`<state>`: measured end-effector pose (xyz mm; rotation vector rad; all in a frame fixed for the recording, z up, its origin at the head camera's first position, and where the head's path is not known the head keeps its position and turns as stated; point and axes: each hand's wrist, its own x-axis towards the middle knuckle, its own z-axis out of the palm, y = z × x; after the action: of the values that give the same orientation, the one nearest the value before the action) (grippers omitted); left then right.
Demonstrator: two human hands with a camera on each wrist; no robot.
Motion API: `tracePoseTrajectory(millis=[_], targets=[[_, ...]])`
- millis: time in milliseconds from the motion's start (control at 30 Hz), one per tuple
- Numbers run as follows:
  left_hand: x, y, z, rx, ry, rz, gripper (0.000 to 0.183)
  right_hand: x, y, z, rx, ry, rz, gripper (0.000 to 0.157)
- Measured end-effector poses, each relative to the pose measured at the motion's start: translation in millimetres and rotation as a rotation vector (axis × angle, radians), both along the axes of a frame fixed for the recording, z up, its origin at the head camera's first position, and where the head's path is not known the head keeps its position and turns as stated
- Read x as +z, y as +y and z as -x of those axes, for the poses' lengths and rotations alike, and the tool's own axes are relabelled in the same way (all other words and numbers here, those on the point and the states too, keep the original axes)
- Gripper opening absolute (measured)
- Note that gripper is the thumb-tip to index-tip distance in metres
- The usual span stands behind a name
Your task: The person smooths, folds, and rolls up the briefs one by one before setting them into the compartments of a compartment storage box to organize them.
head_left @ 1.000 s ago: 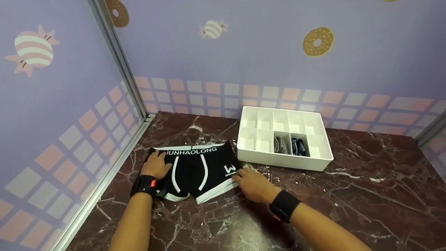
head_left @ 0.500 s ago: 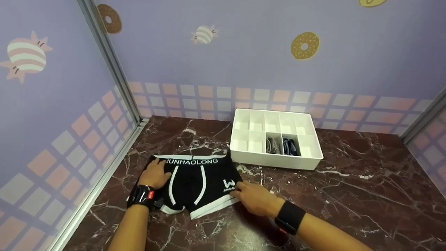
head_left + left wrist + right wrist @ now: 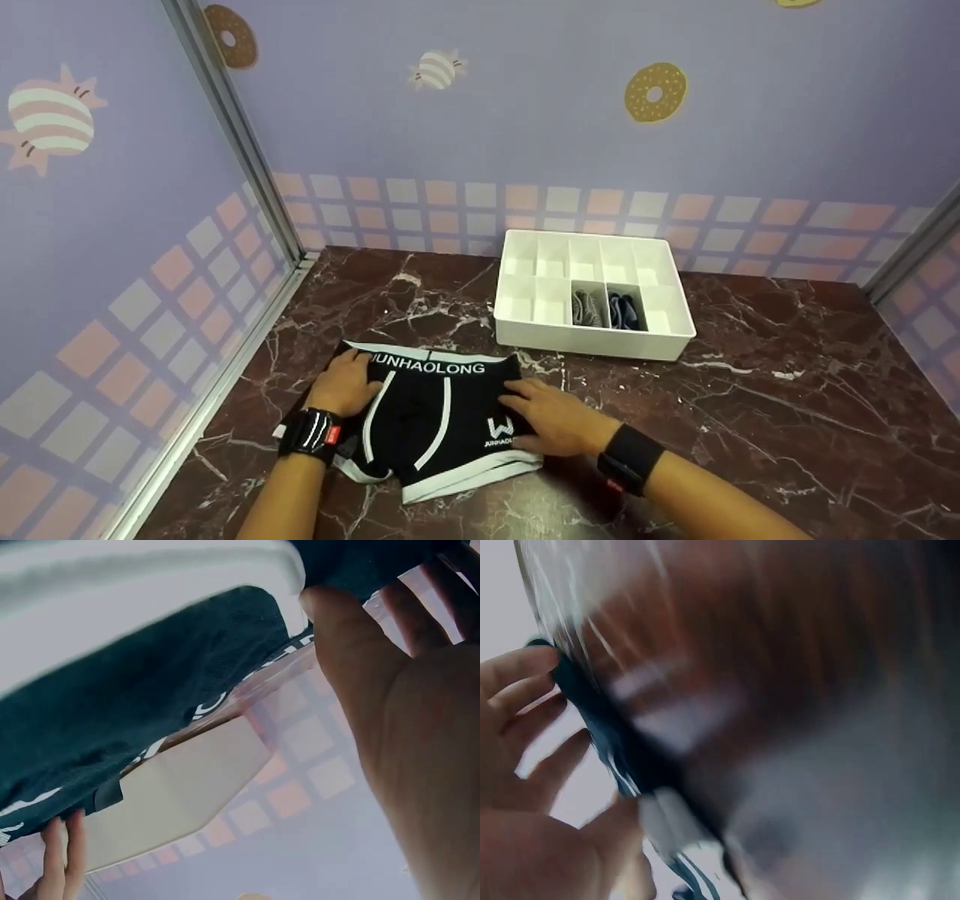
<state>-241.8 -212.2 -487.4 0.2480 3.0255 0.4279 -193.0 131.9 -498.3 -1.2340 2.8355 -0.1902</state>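
While two folded cloths already stand in the white divided box point(image 3: 592, 340), the black boxer briefs point(image 3: 416, 405) lie spread out on the person's side of it, mostly beyond its left end, on the dark marbled bench point(image 3: 720, 420). Their white-edged waistband point(image 3: 431, 364) runs along the side nearest the box, its right corner near the box's front left corner but apart from it; the white leg hems point(image 3: 465, 480) are on the side farthest from the box.

The left hand point(image 3: 345, 385) rests on the end of the briefs farther from the box, its thumb and fingers apart and pressing lightly rather than gripping. The right hand point(image 3: 555, 416), just in front of the box's near wall, touches the other side edge, its fingers fairly straight and spread; neither hand looks clamped on the cloth.

As for progress, the front row of the box holds a grey cloth point(image 3: 586, 308) in its third compartment from the left and a dark blue cloth point(image 3: 624, 310) in its fourth; no cloth shows in the other compartments. The briefs seem to be at the flattening stage: laid out fairly straight, with folding and any placing in the box not yet done.
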Motion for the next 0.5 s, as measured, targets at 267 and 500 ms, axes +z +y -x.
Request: tracePoseTrajectory(millis=[267, 500], targets=[[-1.0, 11, -0.3, -0.052, -0.014, -0.040, 0.056, 0.8, 33, 4.9, -0.003, -0.099, -0.017, 0.082], [-5.2, 33, -6.9, -0.157, 0.023, -0.048, 0.057, 5.2, 72, -2.2, -0.100, -0.182, -0.006, 0.089]])
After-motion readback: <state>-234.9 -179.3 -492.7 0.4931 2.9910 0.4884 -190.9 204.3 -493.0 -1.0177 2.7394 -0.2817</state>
